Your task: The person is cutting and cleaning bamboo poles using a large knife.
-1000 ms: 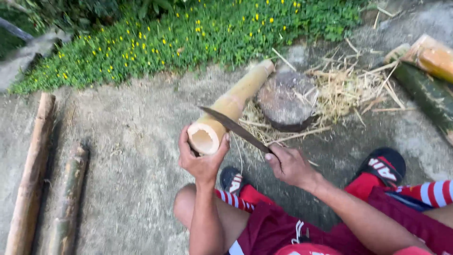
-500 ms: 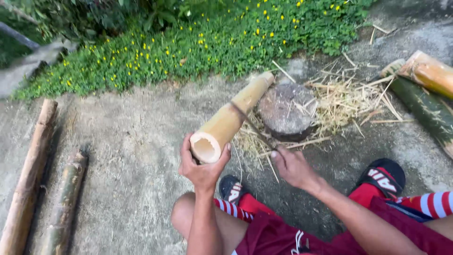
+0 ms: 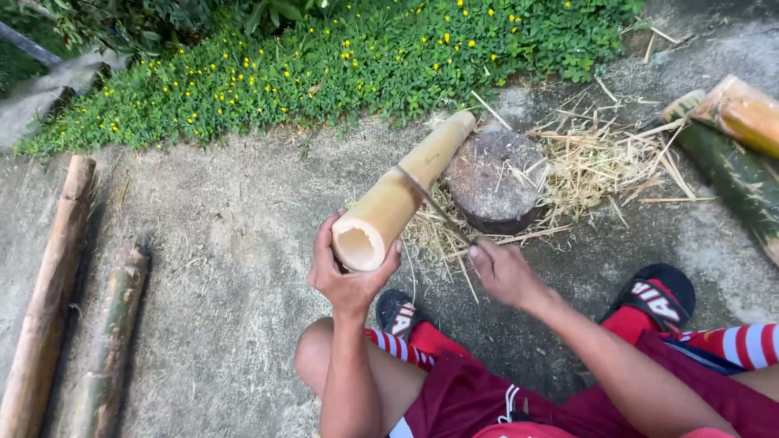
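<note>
Shaving the skin off a pale bamboo tube (image 3: 399, 193) propped on a round chopping block (image 3: 497, 180), left hand (image 3: 347, 277) closed around its near end, right hand (image 3: 505, 272) gripping a blade (image 3: 430, 201) laid against its side, probably needing a steady stroke next.

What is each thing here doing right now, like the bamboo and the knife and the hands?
Bamboo tube: hollow, peeled pale, tilted, far end on the stump.
Knife: blade against the tube's side.
Left hand: gripping the tube's open end.
Right hand: closed on the knife handle.
Stump: upright, shavings around it.
Shavings: scattered loose.
Two poles: lying flat on the ground.
</note>
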